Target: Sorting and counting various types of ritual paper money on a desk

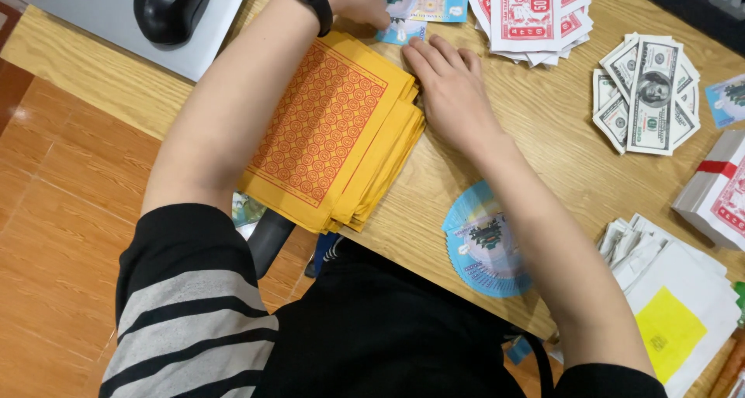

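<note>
A thick stack of yellow paper sheets (pixel 334 134) with an orange printed pattern lies on the wooden table (pixel 535 134), its near corner hanging over the table's edge. My right hand (pixel 450 88) rests flat against the stack's far right side, fingers together. My left hand (pixel 358 2), with a black wristband, reaches past the stack and pinches blue printed paper notes (pixel 427 2) at the top of the view. My left forearm crosses over the yellow stack.
A pile of red and white printed notes (pixel 535 14) lies at the top. Fanned grey-green notes (pixel 648 95) sit at the right, a banded bundle (pixel 718 192) beyond. A blue fan of notes (pixel 485 247) lies near the edge. A black mouse (pixel 171 6) sits top left.
</note>
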